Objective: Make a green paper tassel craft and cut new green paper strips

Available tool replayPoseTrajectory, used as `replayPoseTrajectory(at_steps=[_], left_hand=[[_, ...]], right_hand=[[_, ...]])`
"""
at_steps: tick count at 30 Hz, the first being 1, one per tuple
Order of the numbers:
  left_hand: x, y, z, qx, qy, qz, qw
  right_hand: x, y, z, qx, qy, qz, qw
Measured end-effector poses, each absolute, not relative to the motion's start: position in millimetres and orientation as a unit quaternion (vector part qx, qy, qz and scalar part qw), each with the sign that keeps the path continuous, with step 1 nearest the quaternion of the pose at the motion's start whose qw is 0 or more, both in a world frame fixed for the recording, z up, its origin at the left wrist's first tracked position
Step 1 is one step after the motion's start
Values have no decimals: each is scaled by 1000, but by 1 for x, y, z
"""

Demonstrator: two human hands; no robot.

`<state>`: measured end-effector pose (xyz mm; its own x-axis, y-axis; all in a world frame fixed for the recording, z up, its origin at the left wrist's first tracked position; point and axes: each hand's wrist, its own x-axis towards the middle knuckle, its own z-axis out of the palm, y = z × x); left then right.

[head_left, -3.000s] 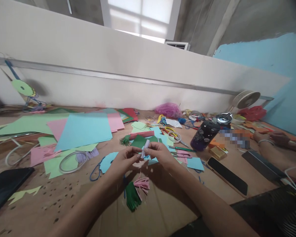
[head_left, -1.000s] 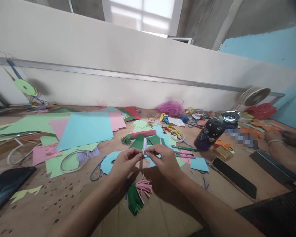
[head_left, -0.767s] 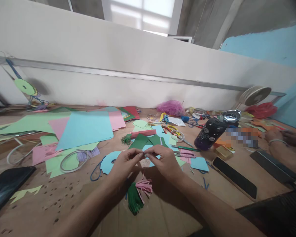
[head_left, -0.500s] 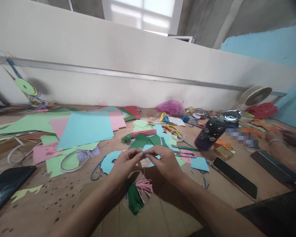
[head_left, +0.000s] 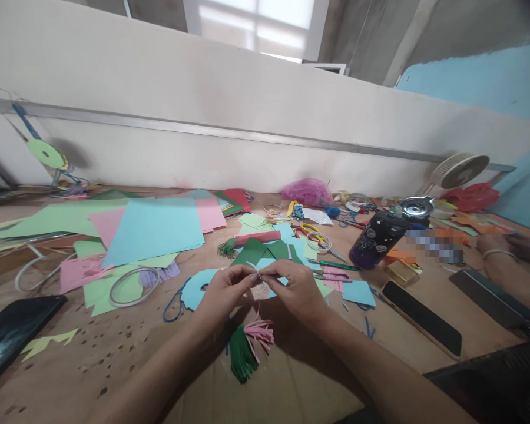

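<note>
My left hand [head_left: 227,287] and my right hand [head_left: 298,290] meet fingertip to fingertip in the middle, each in a pinch. Between them shows a thin pale strip [head_left: 257,269], small and partly hidden by the fingers. Below the hands, on the table, lie a green fringed paper tassel [head_left: 242,356] and a pink fringed tassel [head_left: 260,333]. Left of my left hand is a light blue paper disc [head_left: 191,290] with a blue cord loop. Green paper pieces [head_left: 251,252] lie just beyond my fingers. Purple-handled snips [head_left: 335,277] rest to the right of my right hand.
Coloured paper sheets [head_left: 159,229] cover the back left. A dark tumbler [head_left: 377,240], a phone [head_left: 421,318] and a black device [head_left: 494,297] stand or lie at right. Another person's hands [head_left: 497,250] are at the far right. A dark tablet-like object [head_left: 20,330] lies left.
A pale strip now shows between my fingertips, where a small dark tip showed before. My hands have hardly moved.
</note>
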<state>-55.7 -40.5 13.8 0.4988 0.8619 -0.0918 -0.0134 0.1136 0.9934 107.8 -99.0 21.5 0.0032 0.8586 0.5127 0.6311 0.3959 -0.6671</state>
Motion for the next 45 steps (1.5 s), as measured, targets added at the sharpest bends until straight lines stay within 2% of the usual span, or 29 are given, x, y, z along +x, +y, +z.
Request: replayPoseTrajectory(at_steps=[6, 14, 45], left_hand=[[-55, -37, 11, 586, 365, 333, 642], [-57, -33, 8, 643, 375, 356, 566], [-58, -31, 0, 667, 376, 347, 541]], right_hand=[[107, -99, 21, -541, -694, 113, 461], [108, -100, 21, -547, -701, 103, 445], [108, -99, 20, -546, -693, 112, 458]])
